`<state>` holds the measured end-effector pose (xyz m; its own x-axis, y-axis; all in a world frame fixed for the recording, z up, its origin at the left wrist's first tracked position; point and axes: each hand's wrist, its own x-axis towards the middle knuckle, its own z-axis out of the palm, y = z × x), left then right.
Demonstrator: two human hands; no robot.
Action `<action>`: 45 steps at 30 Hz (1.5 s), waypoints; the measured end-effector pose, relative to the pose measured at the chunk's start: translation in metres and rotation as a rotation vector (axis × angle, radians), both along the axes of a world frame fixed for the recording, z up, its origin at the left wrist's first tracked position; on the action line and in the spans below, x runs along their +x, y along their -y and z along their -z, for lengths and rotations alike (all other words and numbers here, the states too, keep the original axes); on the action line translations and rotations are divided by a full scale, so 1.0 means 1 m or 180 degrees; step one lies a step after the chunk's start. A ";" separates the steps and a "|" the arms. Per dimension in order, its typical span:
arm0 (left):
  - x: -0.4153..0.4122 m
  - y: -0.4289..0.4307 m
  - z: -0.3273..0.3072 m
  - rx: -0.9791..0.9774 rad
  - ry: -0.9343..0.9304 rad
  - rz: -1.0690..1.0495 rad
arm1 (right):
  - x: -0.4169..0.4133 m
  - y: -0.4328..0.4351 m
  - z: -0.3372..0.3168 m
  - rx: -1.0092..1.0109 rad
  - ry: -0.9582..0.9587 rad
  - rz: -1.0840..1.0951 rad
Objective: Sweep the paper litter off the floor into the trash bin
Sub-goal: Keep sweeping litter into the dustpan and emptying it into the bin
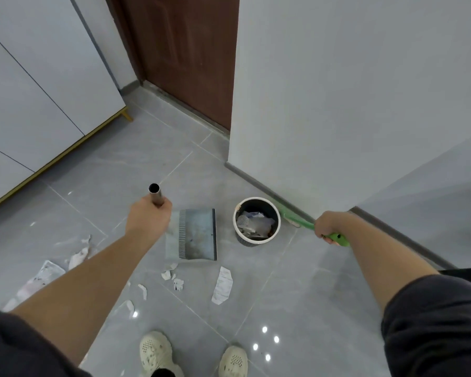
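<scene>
My left hand grips the metal tube handle of a blue-grey dustpan that rests on the floor, its pan looking empty. My right hand is closed around the green handle of a broom, whose head reaches toward the baseboard behind the bin. A small round trash bin with a white rim stands right of the dustpan and holds crumpled paper. Torn paper litter lies on the grey tiles: a long slip, small scraps, and larger pieces at the left.
A white wall corner with a grey baseboard rises behind the bin. A brown door stands at the back. White cabinets on gold legs line the left. My two light shoes are on the tiles at the bottom.
</scene>
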<state>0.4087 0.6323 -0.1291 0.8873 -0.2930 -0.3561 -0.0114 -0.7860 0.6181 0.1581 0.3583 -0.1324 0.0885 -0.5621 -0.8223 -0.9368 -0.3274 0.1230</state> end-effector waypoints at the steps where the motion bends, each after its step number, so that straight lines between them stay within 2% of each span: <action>1: 0.002 0.003 0.007 0.0020 -0.0034 0.0037 | 0.003 0.002 0.012 0.0021 -0.0012 -0.0252; 4: 0.006 0.009 0.028 -0.0030 -0.0148 0.0112 | 0.009 0.000 0.045 0.0035 -0.0096 -0.0542; 10: 0.004 0.003 0.041 -0.0099 -0.0256 0.0041 | -0.012 -0.028 0.072 -0.0070 -0.0170 -0.0444; 16: 0.014 -0.018 0.025 -0.0033 -0.0280 0.0120 | -0.030 -0.059 0.059 0.0119 -0.0457 -0.0157; 20: 0.025 -0.042 0.022 0.0033 -0.0305 0.0169 | -0.026 -0.089 0.058 0.0410 -0.0762 -0.0441; 25: 0.045 -0.091 0.022 0.0138 -0.0362 0.0175 | -0.003 -0.155 0.050 0.0655 -0.0849 -0.0359; 27: 0.056 -0.119 0.027 0.0177 -0.0354 0.0143 | 0.011 -0.181 0.047 0.0800 -0.0732 -0.0120; 31: 0.072 -0.167 0.040 0.0199 -0.0383 0.0182 | 0.041 -0.223 0.042 0.0934 0.0068 0.0825; 34: 0.077 -0.191 0.033 0.0211 -0.0329 0.0188 | 0.063 -0.242 0.040 0.1352 -0.0112 0.1651; 38: 0.092 -0.222 0.031 0.0247 -0.0255 0.0086 | 0.082 -0.250 0.031 0.1730 0.0001 0.2157; 41: 0.103 -0.246 0.027 0.0277 -0.0243 -0.0084 | 0.098 -0.255 0.018 0.1606 0.0276 0.2125; 45: 0.113 -0.269 0.024 0.0376 -0.0135 -0.0156 | 0.127 -0.254 0.020 0.1120 0.0295 0.1324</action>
